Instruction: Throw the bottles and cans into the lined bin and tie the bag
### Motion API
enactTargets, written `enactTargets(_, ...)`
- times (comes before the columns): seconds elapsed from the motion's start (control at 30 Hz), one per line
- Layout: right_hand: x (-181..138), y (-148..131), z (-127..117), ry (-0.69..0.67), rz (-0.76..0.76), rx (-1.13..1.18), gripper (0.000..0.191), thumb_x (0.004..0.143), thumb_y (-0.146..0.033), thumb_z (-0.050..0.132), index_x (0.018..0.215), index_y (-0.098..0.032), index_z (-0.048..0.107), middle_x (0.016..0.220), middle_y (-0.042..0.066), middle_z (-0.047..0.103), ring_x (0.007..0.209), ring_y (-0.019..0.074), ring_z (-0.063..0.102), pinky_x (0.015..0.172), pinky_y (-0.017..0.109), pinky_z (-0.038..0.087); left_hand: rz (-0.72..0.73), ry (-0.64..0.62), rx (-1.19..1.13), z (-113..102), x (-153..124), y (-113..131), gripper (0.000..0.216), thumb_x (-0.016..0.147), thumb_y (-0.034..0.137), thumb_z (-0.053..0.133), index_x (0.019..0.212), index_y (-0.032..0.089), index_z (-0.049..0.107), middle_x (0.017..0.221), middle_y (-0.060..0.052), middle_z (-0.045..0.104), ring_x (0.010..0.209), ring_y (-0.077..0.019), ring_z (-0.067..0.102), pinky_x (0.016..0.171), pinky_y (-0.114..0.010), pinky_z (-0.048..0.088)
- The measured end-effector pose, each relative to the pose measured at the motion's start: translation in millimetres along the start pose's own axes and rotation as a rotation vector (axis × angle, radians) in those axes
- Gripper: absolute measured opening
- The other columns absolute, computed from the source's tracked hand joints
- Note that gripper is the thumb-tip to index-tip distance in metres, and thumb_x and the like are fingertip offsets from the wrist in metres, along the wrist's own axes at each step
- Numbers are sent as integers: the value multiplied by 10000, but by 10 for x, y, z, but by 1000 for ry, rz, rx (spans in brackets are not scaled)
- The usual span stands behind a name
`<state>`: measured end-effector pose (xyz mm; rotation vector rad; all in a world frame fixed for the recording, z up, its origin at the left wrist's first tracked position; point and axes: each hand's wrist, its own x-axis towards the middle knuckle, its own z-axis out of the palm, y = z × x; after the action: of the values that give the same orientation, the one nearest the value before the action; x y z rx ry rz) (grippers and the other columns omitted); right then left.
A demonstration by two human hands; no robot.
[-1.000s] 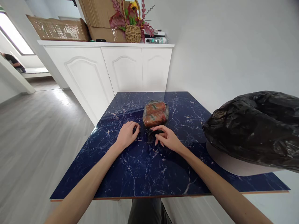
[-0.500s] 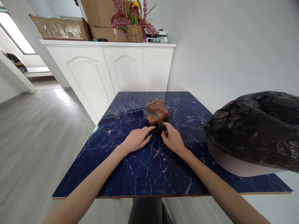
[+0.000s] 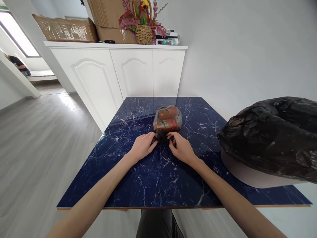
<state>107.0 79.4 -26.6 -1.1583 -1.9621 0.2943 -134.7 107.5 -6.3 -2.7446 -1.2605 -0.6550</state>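
Note:
A thin dark plastic bag (image 3: 162,136) lies on the blue marbled table (image 3: 148,185), stretched over orange-brown, rounded packages (image 3: 166,125) with lettering. What the packages are, I cannot make out through the film. My left hand (image 3: 143,145) pinches the left side of the bag's bunched near end between thumb and fingers. On the right side of that bunch, my right hand (image 3: 182,147) is closed on the plastic in the same way. The gathered mouth sits between both hands, partly hidden by the fingertips.
At the right stands a pale bin (image 3: 245,172) lined with a black bag (image 3: 269,138). Behind the table, a white cabinet (image 3: 136,72) carries cardboard boxes (image 3: 66,29), a flower basket (image 3: 144,34) and a plastic bottle (image 3: 172,41). A person (image 3: 18,65) sits at far left.
My left hand's fingers have closed on the bag's end, having been extended before. The film is now pulled tighter over the packages, and the bunched end is spread wider between my hands.

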Motion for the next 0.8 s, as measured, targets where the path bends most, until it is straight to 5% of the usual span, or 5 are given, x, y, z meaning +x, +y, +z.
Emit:
enactTargets(0.2,10,-7,-25,62,-14,-25,211,1001,-190,535,1190,-232,618,1110,65,700,669,162,643,690,326,533,-49,188,-85,8,-22,-55,68,1087,277,549,1072,229,595,886,-21,716,788,-210,709,735,-308,486)
enactTargets(0.47,26,32,-37,140,-37,27,160,1084,-231,486,1164,-253,623,1140,85,711,855,217,700,785,352,567,-155,397,-311,-2,-17,-54,49,1028,259,590,1001,228,618,836,8,656,689,-153,617,682,-271,451)
enactTargets(0.63,27,32,-42,168,-15,49,158,1087,-266,505,1185,-251,627,1163,94,689,774,187,682,728,345,578,-202,408,-369,6,0,-55,49,1002,260,606,1042,234,616,741,36,618,611,-141,589,627,-260,452)
enactTargets(0.8,0,25,-36,97,-25,3,210,1073,-337,572,1247,-256,657,1243,118,601,691,148,659,621,326,575,-151,370,-406,0,-26,-2,353,964,303,660,1241,238,452,648,114,521,487,-124,541,543,-236,401)
